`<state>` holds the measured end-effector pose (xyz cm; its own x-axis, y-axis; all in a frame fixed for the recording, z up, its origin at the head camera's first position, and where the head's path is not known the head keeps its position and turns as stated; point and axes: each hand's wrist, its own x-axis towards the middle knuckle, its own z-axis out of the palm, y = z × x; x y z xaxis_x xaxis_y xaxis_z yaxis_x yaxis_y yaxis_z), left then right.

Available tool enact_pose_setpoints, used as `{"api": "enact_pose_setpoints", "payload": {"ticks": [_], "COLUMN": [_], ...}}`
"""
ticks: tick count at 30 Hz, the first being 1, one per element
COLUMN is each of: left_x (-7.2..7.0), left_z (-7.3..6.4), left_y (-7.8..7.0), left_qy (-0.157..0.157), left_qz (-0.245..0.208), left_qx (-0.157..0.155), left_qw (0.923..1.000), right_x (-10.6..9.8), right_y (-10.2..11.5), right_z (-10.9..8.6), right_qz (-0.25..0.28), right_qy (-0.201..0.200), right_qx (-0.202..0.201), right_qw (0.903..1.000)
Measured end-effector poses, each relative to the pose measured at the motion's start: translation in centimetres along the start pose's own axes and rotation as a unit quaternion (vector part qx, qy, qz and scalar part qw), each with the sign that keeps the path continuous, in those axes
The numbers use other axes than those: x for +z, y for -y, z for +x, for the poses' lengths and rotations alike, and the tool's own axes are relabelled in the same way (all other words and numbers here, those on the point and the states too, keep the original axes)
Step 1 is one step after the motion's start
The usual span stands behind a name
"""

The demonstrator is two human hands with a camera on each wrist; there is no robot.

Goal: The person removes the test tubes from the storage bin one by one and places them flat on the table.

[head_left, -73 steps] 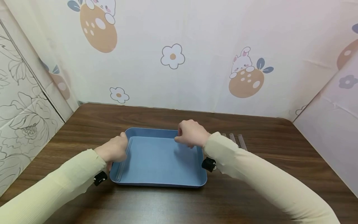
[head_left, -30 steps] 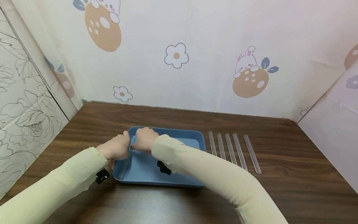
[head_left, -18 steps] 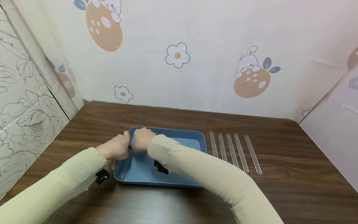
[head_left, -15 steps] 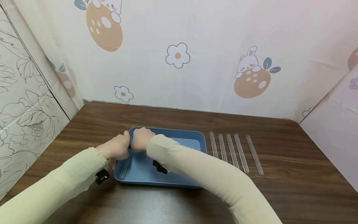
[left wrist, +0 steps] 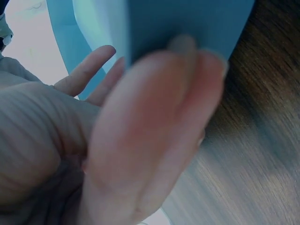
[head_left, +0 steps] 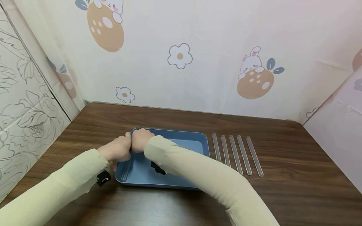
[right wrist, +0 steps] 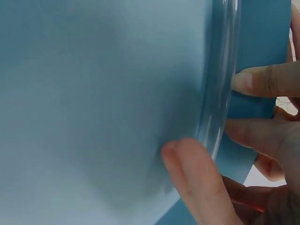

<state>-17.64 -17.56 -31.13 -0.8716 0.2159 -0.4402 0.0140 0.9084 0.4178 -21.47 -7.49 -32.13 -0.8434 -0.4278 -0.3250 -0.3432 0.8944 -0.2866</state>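
Note:
A shallow blue tray (head_left: 181, 185) lies on the table. My left hand (head_left: 118, 150) grips its left wall, with fingers (left wrist: 145, 126) against the outer face and others reaching over the rim. One clear test tube (head_left: 126, 171) lies lengthwise inside, along that wall. Over the tray's far left corner, my right hand (head_left: 141, 140) meets the left one. In the right wrist view, right-hand fingers (right wrist: 194, 164) stand on either side of the tube (right wrist: 222, 70), pinching it near one end. In the head view the tube's far part is hidden under the hands.
Several more clear test tubes (head_left: 254, 156) lie roughly parallel on the dark wooden table (head_left: 297, 163), right of the tray. The right sleeve (head_left: 203, 166) crosses over the tray. A patterned wall covering (head_left: 209, 78) stands behind the table.
My right hand has moved from the tray's right side to its left wall, uncovering the tubes on the right. The rightmost loose tube has rocked slightly. My left hand keeps its grip.

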Motion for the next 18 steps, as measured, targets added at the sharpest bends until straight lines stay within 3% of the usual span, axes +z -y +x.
{"api": "enact_pose_setpoints", "payload": {"ticks": [5, 18], "left_x": [-0.1, 0.0], "left_z": [0.0, 0.2], "left_y": [0.1, -0.2], "left_qy": [-0.002, 0.003], "left_qz": [0.001, 0.014], "left_qx": [0.005, -0.022], "left_qw": [1.0000, 0.9996], "right_x": [0.0, 0.0], "right_y": [0.1, -1.1], "right_z": [-0.1, -0.5], "right_qz": [-0.013, 0.013], "right_qy": [0.018, 0.040], "right_qx": [-0.008, -0.001], "right_qw": [0.9997, 0.9991]}}
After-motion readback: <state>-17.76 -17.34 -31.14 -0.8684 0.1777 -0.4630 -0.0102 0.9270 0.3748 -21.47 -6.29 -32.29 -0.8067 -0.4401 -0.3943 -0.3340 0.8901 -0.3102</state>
